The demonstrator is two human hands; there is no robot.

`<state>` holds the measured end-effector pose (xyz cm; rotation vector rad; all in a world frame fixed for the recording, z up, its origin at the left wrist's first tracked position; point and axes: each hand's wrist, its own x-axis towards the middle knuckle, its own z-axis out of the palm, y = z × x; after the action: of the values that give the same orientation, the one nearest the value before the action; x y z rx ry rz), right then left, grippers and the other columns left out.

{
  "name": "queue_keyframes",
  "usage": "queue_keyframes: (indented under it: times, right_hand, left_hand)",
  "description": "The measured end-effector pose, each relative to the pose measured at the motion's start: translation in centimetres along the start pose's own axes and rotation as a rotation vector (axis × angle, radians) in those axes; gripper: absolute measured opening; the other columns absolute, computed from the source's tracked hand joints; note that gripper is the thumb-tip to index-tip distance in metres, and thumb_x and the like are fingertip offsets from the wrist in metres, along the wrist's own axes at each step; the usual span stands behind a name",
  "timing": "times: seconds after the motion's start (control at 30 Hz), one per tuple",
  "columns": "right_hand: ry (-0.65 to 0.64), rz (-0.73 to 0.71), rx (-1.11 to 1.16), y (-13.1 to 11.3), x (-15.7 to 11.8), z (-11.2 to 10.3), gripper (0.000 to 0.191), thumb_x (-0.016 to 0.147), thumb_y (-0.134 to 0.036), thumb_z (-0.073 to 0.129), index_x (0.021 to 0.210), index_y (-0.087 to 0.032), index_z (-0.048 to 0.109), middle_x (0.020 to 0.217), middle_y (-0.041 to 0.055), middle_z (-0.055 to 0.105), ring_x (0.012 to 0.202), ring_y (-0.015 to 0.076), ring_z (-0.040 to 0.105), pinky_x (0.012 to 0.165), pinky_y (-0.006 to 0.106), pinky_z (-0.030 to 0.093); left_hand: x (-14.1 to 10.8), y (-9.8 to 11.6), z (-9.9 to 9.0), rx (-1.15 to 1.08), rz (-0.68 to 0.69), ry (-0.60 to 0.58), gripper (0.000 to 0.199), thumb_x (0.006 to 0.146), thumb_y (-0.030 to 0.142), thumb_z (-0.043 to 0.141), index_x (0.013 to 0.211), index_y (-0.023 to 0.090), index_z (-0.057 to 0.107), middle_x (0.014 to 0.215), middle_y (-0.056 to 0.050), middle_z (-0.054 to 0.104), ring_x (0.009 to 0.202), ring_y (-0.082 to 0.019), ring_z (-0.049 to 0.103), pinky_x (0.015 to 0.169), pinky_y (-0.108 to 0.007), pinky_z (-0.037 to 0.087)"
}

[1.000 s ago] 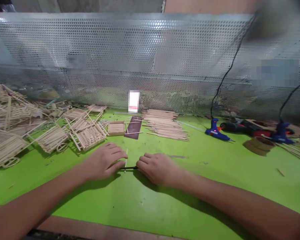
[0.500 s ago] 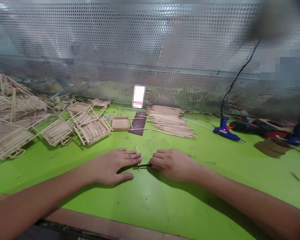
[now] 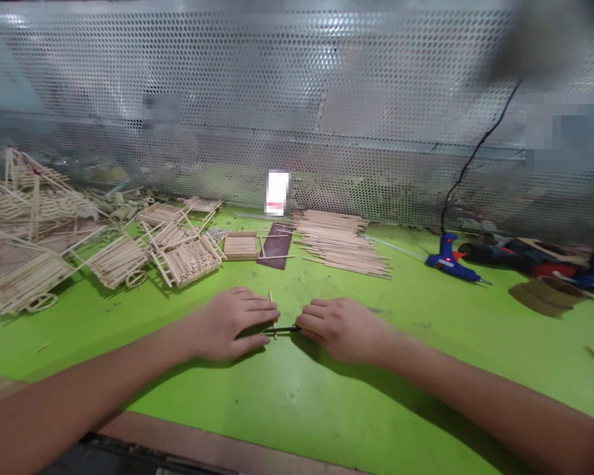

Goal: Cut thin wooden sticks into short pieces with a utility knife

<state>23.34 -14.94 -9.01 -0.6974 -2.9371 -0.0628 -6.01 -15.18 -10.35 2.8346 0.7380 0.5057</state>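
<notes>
My right hand [image 3: 339, 326] is closed around the handle of a thin, dark knife [image 3: 286, 328], its blade pointing left. The blade lies across a short wooden stick [image 3: 271, 303] near the stick's lower end. My left hand [image 3: 237, 323] rests low over the green table, fingers fairly straight. Its fingertips press on the stick and hold it down, with the thumb just below the blade tip. Part of the stick is hidden under those fingertips, and most of the knife handle is inside my right hand.
Behind my hands lies a row of thin sticks [image 3: 339, 241] beside a dark flat sheet [image 3: 276, 247]. Several stick-built frames [image 3: 188, 260] crowd the left. To the right are a blue glue gun [image 3: 453, 260] and a brown tape roll [image 3: 544, 297]. A perforated metal screen [image 3: 297, 112] closes the back.
My left thumb has moved closer to the blade and the stick. The view has shifted slightly; my right hand still grips the knife across the stick.
</notes>
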Motion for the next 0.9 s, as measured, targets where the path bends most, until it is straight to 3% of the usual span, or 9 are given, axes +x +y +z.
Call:
queue_keyframes:
  times: [0.13,0.23,0.43,0.63,0.77,0.9]
  right_hand:
    - [0.001,-0.017,-0.021,0.0,0.0,-0.1,0.012,0.101,-0.013,0.056,0.091,-0.018,0.06,0.081,0.0009,0.063,0.071,0.0159,0.051,0.061,0.03,0.032]
    - [-0.002,-0.022,-0.025,-0.1,0.0,-0.2,0.011,0.099,-0.012,0.057,0.09,-0.018,0.059,0.08,0.0008,0.063,0.07,0.0158,0.05,0.062,0.031,0.032]
    - [-0.022,-0.014,-0.016,-0.5,0.9,0.1,0.01,0.1,-0.014,0.057,0.092,-0.018,0.06,0.082,0.0012,0.065,0.071,0.0159,0.051,0.061,0.03,0.031]
    - [-0.068,0.008,-0.059,-1.2,2.1,0.5,0.01,0.103,-0.019,0.055,0.095,-0.018,0.061,0.083,0.0018,0.065,0.072,0.0166,0.052,0.059,0.03,0.028]
    - [-0.081,0.031,-0.105,-1.3,2.0,0.6,0.01,0.105,-0.023,0.056,0.097,-0.018,0.061,0.085,0.0019,0.067,0.073,0.0174,0.054,0.058,0.031,0.031]
    - [-0.048,0.038,-0.106,-1.3,1.5,0.6,0.013,0.106,-0.023,0.053,0.098,-0.018,0.062,0.084,0.002,0.067,0.072,0.0172,0.054,0.059,0.03,0.034]
  left_hand:
    - [0.7,0.2,0.4,0.151,0.033,0.0,0.022,0.107,0.034,0.055,0.109,0.017,0.07,0.106,-0.008,0.075,0.095,-0.024,0.067,0.088,-0.039,0.048]
    - [1.2,0.2,0.9,0.261,0.119,-0.024,0.012,0.102,0.025,0.062,0.093,0.018,0.066,0.09,-0.004,0.071,0.084,-0.021,0.061,0.076,-0.035,0.042]
    - [0.9,0.0,0.8,0.265,0.149,-0.022,0.011,0.095,0.009,0.065,0.089,0.019,0.065,0.086,-0.001,0.071,0.081,-0.02,0.058,0.073,-0.035,0.038]
    - [-0.3,-0.3,-0.4,0.231,0.153,-0.026,0.013,0.096,0.012,0.062,0.085,0.019,0.061,0.08,-0.002,0.067,0.075,-0.019,0.055,0.071,-0.035,0.038]
    - [-0.4,-1.0,-0.4,0.15,0.071,0.015,0.013,0.1,0.015,0.053,0.095,0.019,0.064,0.086,-0.003,0.07,0.078,-0.019,0.06,0.08,-0.036,0.045]
    - [-0.2,-2.1,-0.3,0.176,0.022,0.09,0.037,0.096,0.01,0.049,0.129,0.021,0.062,0.119,-0.007,0.075,0.108,-0.025,0.067,0.1,-0.043,0.05]
